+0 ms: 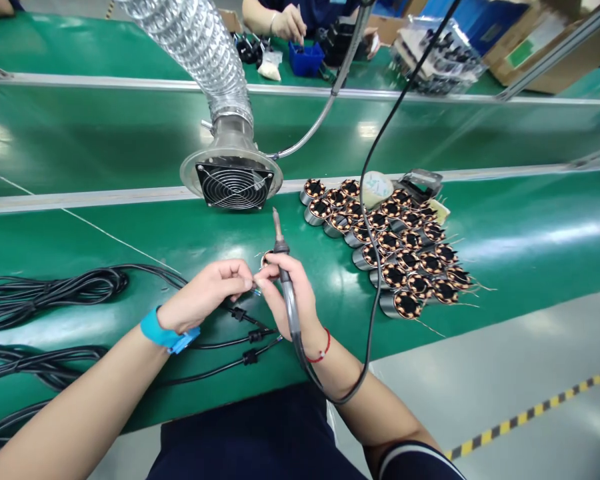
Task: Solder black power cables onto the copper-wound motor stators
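Iron [291, 300] sits in our right hand [300, 297], tip near the fan [236, 187], surface [327, 267] open toward the stators [391, 241]; our left hand [215, 290] pinches wire [257, 292], mostly hidden; cables [65, 291] run off-frame left.

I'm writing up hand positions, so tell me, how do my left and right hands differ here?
Your right hand holds a soldering iron, tip pointing away from you; your left hand has no tool, its fingertips pinched together, though what's between them is too small to tell. The left wrist wears a turquoise band, the right a thin red bracelet. Both are bare, their fingertips close together.
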Demonstrator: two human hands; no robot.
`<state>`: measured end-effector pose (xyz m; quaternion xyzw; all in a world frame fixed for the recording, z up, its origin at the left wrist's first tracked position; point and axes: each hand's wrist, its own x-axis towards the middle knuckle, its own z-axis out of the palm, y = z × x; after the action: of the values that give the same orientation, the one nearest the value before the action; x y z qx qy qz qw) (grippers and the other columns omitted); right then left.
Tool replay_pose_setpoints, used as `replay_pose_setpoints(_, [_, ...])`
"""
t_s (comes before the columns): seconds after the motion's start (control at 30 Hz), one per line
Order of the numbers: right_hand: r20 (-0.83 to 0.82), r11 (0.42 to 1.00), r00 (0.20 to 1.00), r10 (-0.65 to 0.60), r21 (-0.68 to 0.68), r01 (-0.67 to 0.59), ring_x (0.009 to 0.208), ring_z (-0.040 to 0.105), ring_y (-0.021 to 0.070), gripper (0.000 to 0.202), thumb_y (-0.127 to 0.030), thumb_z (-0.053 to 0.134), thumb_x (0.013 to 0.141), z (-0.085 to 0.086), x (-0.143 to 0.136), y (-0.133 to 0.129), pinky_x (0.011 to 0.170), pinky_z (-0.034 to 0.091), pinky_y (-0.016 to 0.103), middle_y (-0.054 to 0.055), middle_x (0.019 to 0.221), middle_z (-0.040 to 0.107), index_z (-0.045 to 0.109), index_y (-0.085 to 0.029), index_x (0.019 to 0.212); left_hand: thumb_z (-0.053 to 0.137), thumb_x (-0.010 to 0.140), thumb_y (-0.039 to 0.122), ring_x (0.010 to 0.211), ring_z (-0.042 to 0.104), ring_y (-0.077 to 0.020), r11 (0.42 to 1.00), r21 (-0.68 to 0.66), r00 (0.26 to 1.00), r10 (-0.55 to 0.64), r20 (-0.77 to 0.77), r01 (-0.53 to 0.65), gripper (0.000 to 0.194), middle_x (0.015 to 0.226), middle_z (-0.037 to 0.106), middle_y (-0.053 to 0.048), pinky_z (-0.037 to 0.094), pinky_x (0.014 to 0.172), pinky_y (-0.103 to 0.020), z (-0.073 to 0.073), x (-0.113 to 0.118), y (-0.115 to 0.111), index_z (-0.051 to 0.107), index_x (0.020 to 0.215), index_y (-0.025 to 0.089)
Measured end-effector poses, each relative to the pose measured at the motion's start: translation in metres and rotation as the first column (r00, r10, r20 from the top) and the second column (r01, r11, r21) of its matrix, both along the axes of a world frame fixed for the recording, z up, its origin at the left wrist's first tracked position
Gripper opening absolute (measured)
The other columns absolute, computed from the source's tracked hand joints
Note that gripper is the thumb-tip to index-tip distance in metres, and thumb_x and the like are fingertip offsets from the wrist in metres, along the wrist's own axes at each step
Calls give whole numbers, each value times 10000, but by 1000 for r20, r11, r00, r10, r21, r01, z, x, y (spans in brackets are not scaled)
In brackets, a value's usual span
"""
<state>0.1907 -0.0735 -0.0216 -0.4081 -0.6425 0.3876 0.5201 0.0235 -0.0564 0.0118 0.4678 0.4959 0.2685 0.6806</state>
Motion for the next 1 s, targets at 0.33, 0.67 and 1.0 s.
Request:
replay_pose_setpoints(0.33, [114,976,976,-184,135,169,771,662,167,321,-270,577,900,-12,42,4,737,561,353,22,904,684,575,-262,1221,550,692,220,523,376,-78,935,216,930,320,-178,-281,85,549,478,48,284,507,-218,-32,20,12,565,638,156])
replay_pose_setpoints(0.67, [2,965,990,-140,225,136,578,581,137,216,-203,568,830,-19,40,-2,528,484,288,21,790,656,619,-222,1039,569,682,160,530,393,-67,887,320,903,398,-162,-334,70,556,497,50,305,510,-198,-35,17,12,555,614,157])
replay_pose_setpoints(1.0, [58,958,991,-122,268,102,577,578,119,184,-193,555,822,-10,36,0,533,494,259,17,800,676,623,-203,993,558,684,127,522,429,-74,835,479,856,437,-277,-271,102,546,507,49,323,509,-200,-35,19,10,538,592,165])
